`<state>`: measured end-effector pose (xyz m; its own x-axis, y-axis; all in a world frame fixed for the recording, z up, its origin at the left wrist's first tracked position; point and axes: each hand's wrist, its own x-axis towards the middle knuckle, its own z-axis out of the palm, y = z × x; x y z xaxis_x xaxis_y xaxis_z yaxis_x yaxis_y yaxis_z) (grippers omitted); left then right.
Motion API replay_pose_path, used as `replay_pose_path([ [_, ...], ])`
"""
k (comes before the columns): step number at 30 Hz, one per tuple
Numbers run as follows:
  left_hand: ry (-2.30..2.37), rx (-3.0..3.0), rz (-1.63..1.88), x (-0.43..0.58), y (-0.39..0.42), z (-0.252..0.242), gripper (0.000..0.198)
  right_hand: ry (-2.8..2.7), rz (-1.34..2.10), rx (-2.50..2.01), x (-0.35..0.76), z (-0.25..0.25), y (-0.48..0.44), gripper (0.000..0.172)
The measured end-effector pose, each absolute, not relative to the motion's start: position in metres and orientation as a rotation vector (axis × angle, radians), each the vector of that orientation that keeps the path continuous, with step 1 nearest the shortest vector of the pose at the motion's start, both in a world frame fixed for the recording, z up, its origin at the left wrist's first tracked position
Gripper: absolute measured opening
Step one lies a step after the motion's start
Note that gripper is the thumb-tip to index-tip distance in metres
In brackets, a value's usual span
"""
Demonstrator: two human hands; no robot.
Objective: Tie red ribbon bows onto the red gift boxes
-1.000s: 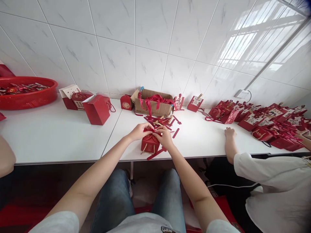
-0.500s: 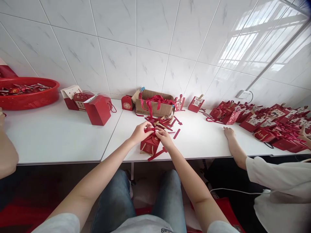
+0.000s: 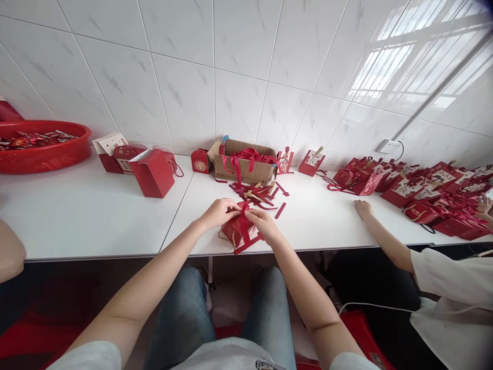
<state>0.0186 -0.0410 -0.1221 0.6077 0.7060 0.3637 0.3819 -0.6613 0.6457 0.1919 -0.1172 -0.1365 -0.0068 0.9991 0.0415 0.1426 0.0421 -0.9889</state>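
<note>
Near the front edge of the white table [image 3: 115, 226] stands a small red gift box [image 3: 231, 230] with gold cord at its side. A red ribbon [image 3: 245, 221] lies over its top, bunched into a knot or bow, with a tail hanging down the front. My left hand [image 3: 220, 211] pinches the ribbon from the left at the top of the box. From the right, my right hand [image 3: 263, 221] pinches the same ribbon between thumb and finger. A flat red strip [image 3: 246, 245] lies in front of the box, partly under the ribbon tail.
Behind my hands are loose red and gold strips [image 3: 252, 194] and a cardboard box [image 3: 242, 172] of ribbons. Red gift boxes [image 3: 154, 174] stand left, beyond them a red basin [image 3: 46, 159]. Many finished-looking boxes [image 3: 435, 195] crowd the right. A co-worker's hand [image 3: 363, 208] rests on the table.
The ribbon at the top of the box now stands up more, and a tail hangs down the front. The box has turned and tilted a little. Both my hands stay on the ribbon.
</note>
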Motion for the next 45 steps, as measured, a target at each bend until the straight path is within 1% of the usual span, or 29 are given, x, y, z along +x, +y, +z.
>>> replay_pose_path([
  [2, 0.842, 2.329, 0.830, 0.018, -0.041, -0.122, 0.017, -1.375, 1.105, -1.309, 0.198, -0.132, -0.120, 0.038],
  [5, 0.819, 2.336, 0.820, 0.018, -0.041, -0.121, 0.018, -1.401, 0.967, -1.376, 0.209, -0.130, -0.114, 0.032],
  [8, 0.804, 2.340, 0.812, 0.018, -0.040, -0.120, 0.019, -1.477, 0.841, -1.341, 0.218, -0.132, -0.101, 0.041],
  [9, 0.799, 2.343, 0.810, 0.017, -0.040, -0.120, 0.019, -1.568, 0.779, -1.316, 0.220, -0.134, -0.096, 0.039],
  [12, 0.790, 2.358, 0.810, 0.017, -0.040, -0.120, 0.019, -1.854, 0.525, -1.259, 0.224, -0.137, -0.089, 0.018],
  [15, 0.794, 2.367, 0.818, 0.016, -0.040, -0.121, 0.018, -1.924, 0.382, -1.257, 0.226, -0.135, -0.091, 0.017],
  [20, 0.807, 2.382, 0.841, 0.017, -0.042, -0.123, 0.018, -1.984, 0.334, -1.327, 0.231, -0.121, -0.103, 0.018],
  [21, 0.806, 2.390, 0.843, 0.017, -0.042, -0.123, 0.019, -1.995, 0.331, -1.358, 0.232, -0.118, -0.105, 0.021],
  [24, 0.799, 2.425, 0.842, 0.017, -0.043, -0.122, 0.019, -1.990, 0.288, -1.457, 0.234, -0.112, -0.105, 0.036],
  [25, 0.797, 2.439, 0.839, 0.017, -0.043, -0.121, 0.019, -1.978, 0.261, -1.476, 0.233, -0.111, -0.104, 0.037],
  [27, 0.793, 2.475, 0.827, 0.017, -0.043, -0.119, 0.018, -1.987, 0.259, -1.421, 0.231, -0.110, -0.098, 0.033],
  [30, 0.783, 2.548, 0.790, 0.018, -0.043, -0.115, 0.018, -2.059, 0.445, -1.186, 0.224, -0.112, -0.088, 0.037],
  [32, 0.791, 2.600, 0.766, 0.018, -0.043, -0.113, 0.018, -2.066, 0.530, -1.109, 0.221, -0.114, -0.084, 0.034],
  [35, 0.818, 2.673, 0.747, 0.018, -0.043, -0.110, 0.019, -2.037, 0.493, -1.139, 0.220, -0.115, -0.081, 0.026],
  [38, 0.842, 2.733, 0.735, 0.017, -0.042, -0.108, 0.016, -2.085, 0.480, -1.104, 0.224, -0.114, -0.083, 0.023],
  [42, 0.889, 2.775, 0.746, 0.013, -0.040, -0.106, 0.011, -2.284, 0.375, -1.060, 0.231, -0.112, -0.090, 0.030],
  [45, 0.899, 2.770, 0.750, 0.011, -0.041, -0.106, 0.010, -2.392, 0.315, -1.071, 0.234, -0.111, -0.096, 0.038],
])
